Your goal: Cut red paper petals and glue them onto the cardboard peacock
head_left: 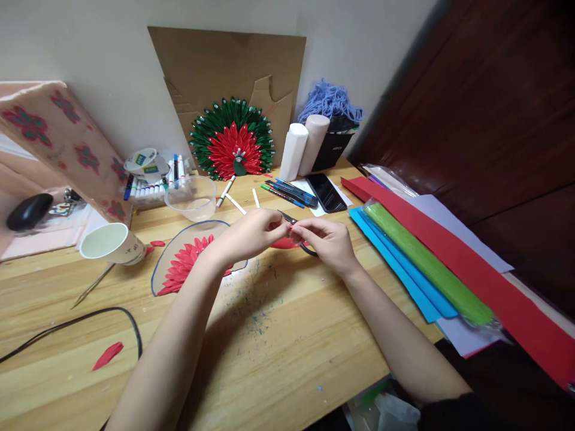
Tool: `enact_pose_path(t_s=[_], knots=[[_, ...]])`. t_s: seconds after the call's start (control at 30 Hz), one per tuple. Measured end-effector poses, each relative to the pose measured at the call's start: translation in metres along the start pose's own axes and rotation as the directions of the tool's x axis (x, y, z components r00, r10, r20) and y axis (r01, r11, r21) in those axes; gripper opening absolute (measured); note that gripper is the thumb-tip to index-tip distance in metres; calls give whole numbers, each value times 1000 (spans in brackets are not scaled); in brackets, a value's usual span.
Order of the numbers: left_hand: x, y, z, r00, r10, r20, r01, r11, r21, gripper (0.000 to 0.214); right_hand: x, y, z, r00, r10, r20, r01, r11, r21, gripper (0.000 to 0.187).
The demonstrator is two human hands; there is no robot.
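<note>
My left hand [258, 230] and my right hand [327, 242] meet above the table, thumbs and fingers pinched together. A small red paper piece [293, 230] shows at the fingertips, mostly hidden by them. Directly behind the hands lie scissors [309, 250] with a dark handle loop, partly covered, and a red sheet [283, 243]. Left of them, my left forearm crosses in front of a cardboard fan shape [168, 257] with a blue-lined edge. Red paper petals [184, 263] sit on it in overlapping rows.
A cardboard panel [224, 60] with a green and red petal fan [233, 143] leans on the wall. Pens [291, 191], a phone [326, 193] and a clear bowl [191, 200] lie behind. Coloured paper [426, 257] is right; a paper cup [112, 244] and black cable [130, 317] left.
</note>
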State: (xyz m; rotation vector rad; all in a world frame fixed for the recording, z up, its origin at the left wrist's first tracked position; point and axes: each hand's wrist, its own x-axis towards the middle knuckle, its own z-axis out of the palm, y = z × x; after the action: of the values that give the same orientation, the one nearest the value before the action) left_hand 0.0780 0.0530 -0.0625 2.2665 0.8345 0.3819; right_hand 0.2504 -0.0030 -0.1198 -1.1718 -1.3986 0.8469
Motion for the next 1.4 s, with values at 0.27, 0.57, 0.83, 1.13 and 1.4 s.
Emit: enact_pose_path(t_s=[0.27,0.57,0.83,1.13,1.4], knots=[[-1,-2,0,998,-30,-55,27,998,-56,28,1,-1,1,999,29,-13,-29,1000,5,15],[0,-5,0,992,53,-116,-58,997,-42,13,3,-4,4,992,128,13,-128,983,133,22],[0,-5,-1,989,42,-141,-44,999,-14,14,4,0,-2,995,97,0,-96,990,103,18],[-1,-2,-1,990,27,-140,-32,999,-37,16,0,0,-5,924,-383,0,359,866,-349,15],[-1,-2,-1,992,29,-127,-36,998,-50,16,-1,1,-9,823,-559,102,526,682,-508,16]])
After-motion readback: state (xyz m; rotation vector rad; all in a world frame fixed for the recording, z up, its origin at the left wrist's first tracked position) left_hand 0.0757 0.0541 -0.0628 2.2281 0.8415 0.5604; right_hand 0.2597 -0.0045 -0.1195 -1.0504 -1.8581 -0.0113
